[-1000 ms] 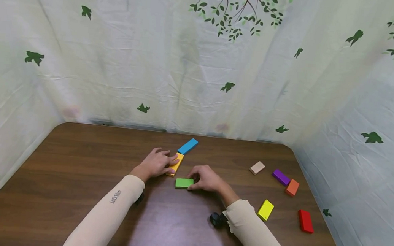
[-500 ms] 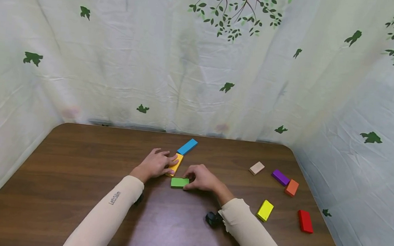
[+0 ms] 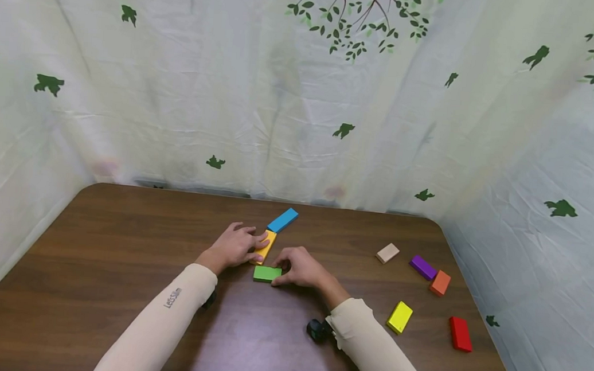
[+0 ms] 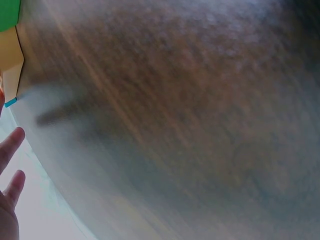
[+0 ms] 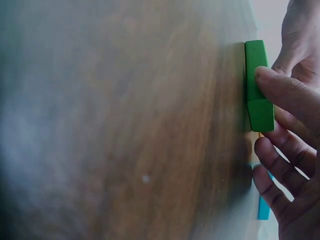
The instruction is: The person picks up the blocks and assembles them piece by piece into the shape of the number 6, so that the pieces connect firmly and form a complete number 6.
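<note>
My right hand (image 3: 303,267) pinches the right end of a green wooden block (image 3: 265,274), which lies flat on the table. In the right wrist view the thumb presses on one long side of the green block (image 5: 256,60); the other fingers are behind it. Thumb and forefinger of my left hand (image 3: 232,246) rest on an orange-yellow block (image 3: 270,237), partly covering it. A blue block (image 3: 282,220) touches its far end at a slant. Close below its near end sits the green block. The left wrist view catches only some spread fingertips beside the row of blocks.
To the right on the brown table (image 3: 115,265) lie a pale wood block (image 3: 387,253), a purple block (image 3: 423,267) touching an orange block (image 3: 440,283), a yellow block (image 3: 400,317) and a red block (image 3: 461,334). A leaf-patterned white curtain (image 3: 262,91) surrounds the table's far sides.
My right hand has slid the green block left, bringing it beneath the near end of the orange-yellow block. The left hand and the other blocks have stayed in place.
</note>
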Demonstrator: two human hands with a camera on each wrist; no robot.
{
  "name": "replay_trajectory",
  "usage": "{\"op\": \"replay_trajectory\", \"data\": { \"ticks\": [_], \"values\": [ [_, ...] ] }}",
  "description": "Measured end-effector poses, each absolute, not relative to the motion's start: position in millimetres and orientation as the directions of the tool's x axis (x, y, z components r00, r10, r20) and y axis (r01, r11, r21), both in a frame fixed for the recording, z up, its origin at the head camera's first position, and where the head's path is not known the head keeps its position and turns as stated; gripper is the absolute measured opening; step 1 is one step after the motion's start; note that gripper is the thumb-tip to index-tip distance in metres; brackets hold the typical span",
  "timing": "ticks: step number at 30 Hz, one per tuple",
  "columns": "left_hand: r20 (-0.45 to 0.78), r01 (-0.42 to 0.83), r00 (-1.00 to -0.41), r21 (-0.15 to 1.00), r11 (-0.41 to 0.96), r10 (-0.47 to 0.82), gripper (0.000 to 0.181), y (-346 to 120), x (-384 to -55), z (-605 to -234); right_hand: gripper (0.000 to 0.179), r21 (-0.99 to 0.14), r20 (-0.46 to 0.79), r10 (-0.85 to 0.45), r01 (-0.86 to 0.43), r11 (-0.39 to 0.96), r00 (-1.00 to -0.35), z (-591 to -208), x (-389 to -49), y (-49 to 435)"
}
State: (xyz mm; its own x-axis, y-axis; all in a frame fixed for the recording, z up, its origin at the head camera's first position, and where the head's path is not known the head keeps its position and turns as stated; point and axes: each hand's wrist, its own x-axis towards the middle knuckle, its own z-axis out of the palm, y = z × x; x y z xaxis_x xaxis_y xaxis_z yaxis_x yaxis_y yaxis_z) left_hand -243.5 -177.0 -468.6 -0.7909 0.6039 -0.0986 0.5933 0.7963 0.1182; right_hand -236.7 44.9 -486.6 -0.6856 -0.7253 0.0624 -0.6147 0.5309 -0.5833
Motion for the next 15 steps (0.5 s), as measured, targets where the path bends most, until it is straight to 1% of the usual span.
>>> {"op": "replay_trajectory", "data": {
  "ticks": [15],
  "values": [
    [-0.100,0.589,-0.793,0.124,0.799,0.600,0.055,-176.8,-241.9,-466.6,0.028,-0.577,0.076,-0.710,-0.612,0.541,-0.700,-487.6,-235.0,43.8]
  ]
}}
